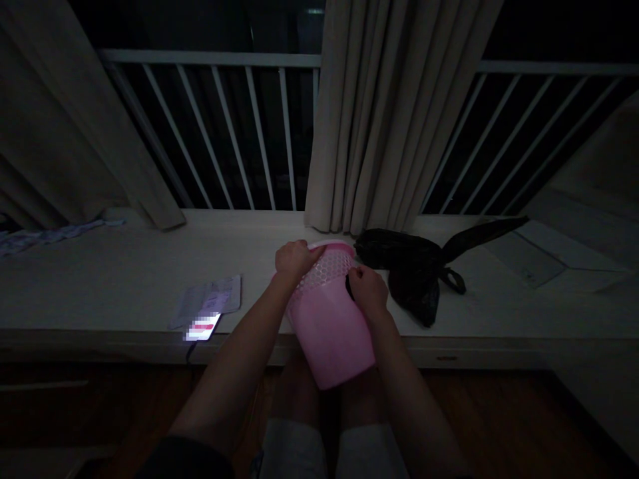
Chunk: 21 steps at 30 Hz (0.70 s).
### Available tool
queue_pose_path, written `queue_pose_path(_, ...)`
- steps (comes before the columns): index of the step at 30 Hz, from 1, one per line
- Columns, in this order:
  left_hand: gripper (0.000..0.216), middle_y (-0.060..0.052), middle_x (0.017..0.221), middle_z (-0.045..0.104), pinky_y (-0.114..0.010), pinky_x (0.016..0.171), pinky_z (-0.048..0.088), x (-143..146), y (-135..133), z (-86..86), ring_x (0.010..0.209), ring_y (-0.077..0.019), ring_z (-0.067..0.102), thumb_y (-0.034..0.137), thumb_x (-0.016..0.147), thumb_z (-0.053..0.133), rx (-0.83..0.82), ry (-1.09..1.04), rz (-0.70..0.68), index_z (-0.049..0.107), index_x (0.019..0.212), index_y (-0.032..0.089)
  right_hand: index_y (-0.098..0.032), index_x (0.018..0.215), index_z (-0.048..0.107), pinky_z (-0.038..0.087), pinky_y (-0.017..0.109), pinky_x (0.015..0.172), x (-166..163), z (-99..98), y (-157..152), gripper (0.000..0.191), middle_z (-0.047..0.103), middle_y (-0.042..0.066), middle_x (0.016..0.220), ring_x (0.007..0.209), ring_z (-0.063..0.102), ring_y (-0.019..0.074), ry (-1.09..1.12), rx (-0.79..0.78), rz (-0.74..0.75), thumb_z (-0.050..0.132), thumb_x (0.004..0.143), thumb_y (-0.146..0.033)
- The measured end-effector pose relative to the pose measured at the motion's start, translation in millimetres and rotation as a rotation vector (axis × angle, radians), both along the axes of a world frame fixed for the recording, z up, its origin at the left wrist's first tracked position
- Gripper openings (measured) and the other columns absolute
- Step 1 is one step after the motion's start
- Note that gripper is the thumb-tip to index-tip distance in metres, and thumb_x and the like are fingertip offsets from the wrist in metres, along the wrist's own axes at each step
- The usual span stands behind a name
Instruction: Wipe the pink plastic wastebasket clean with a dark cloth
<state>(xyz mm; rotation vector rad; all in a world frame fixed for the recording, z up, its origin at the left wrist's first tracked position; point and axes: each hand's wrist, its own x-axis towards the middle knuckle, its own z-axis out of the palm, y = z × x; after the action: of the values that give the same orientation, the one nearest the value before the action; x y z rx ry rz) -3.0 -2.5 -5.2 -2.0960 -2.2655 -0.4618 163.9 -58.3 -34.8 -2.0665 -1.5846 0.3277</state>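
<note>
Pink bin (334,332): centre, tilted across ledge (124,279) edge. Left hand (293,258): bin's 11 o'clock, grip pinching rim (342,247), likely steadying it. Right hand (368,291): 2 o'clock, grip curled around black scrap (349,287). Bag (414,273): beyond, 2 o'clock.

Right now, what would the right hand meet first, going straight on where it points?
The right hand would probably meet the mesh of the pink basket first, though depth is unclear.

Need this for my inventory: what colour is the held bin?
The bin is pink, shown best in the head view.
</note>
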Motion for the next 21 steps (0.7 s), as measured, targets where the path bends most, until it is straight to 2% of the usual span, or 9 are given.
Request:
queue_pose_path(9,0.083,-0.019,0.097,0.07,-0.04,0.078,0.047,1,1,-0.6,0.095,-0.0331,0.066,0.08,0.08,0.027,-0.009,-0.011,0.008,0.07,0.102,0.013,-0.021,0.079,0.067,0.026,0.026,0.058,0,0.1,-1,0.033,0.069,0.005,0.08,0.071,0.057,0.0158,-0.052,0.046,0.057,0.04,0.091,-0.035)
queue_pose_path(18,0.08,-0.018,0.095,0.07,-0.037,0.078,0.048,-3,1,-1.2,0.093,-0.0317,0.066,0.08,0.08,0.029,0.001,0.002,0.041,0.071,0.099,0.014,-0.02,0.075,0.063,0.027,0.027,0.062,-16,6.2,-15,0.023,0.068,0.002,0.082,0.076,0.056,0.015,-0.229,0.224,0.404,0.048,0.089,-0.031)
queue_pose_path(21,0.08,-0.019,0.095,0.071,-0.038,0.077,0.048,-6,-1,-1.6,0.093,-0.0322,0.066,0.08,0.081,0.029,0.005,0.003,0.039,0.071,0.099,0.014,-0.02,0.073,0.063,0.027,0.027,0.06,-20,7.9,-16,0.024,0.068,0.002,0.08,0.073,0.056,0.0148,-0.181,0.203,0.319,0.048,0.088,-0.032)
